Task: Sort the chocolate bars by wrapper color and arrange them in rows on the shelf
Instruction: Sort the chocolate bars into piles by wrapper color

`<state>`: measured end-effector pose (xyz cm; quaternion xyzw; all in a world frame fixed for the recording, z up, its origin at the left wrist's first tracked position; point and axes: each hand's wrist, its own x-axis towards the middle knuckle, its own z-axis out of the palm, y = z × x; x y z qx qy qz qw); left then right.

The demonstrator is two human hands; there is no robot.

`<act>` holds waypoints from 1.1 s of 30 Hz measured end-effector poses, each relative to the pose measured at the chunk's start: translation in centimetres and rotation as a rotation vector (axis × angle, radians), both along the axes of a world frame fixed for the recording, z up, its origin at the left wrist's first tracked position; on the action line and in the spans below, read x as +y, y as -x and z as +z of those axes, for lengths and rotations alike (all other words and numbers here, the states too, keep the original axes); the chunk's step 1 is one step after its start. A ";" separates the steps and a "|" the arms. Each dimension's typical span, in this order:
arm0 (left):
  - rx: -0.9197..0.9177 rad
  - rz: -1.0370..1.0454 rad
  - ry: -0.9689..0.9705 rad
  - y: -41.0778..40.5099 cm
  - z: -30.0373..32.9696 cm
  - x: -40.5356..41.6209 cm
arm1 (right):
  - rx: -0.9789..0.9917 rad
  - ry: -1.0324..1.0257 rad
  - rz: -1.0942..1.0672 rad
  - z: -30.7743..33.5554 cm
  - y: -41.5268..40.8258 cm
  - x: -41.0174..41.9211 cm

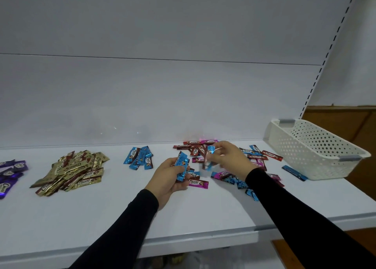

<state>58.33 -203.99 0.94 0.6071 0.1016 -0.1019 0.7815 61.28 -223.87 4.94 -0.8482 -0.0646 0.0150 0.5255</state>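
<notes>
My left hand holds a small stack of blue-wrapped bars above the white shelf. My right hand pinches a blurred blue bar just right of that stack. On the shelf lie sorted heaps: purple bars at the far left, gold bars, and a small blue group. A mixed pile of red, pink and blue bars spreads under and around my right hand, with red bars at the back.
A white perforated basket stands tilted at the shelf's right end, with one blue bar lying beside its front. The shelf's back panel rises behind the piles. The shelf's front edge runs below my forearms.
</notes>
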 end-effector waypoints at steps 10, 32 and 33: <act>-0.029 0.020 -0.070 1.4 -0.4 2.3 | -0.064 0.163 0.092 -1.9 0.5 5.1; -0.201 0.380 -0.176 0.2 -1.4 8.1 | -0.114 0.075 -0.123 -2.6 -2.4 6.3; -0.214 0.421 -0.203 0.0 -1.5 8.4 | -0.083 0.005 -0.093 -2.5 -2.3 7.2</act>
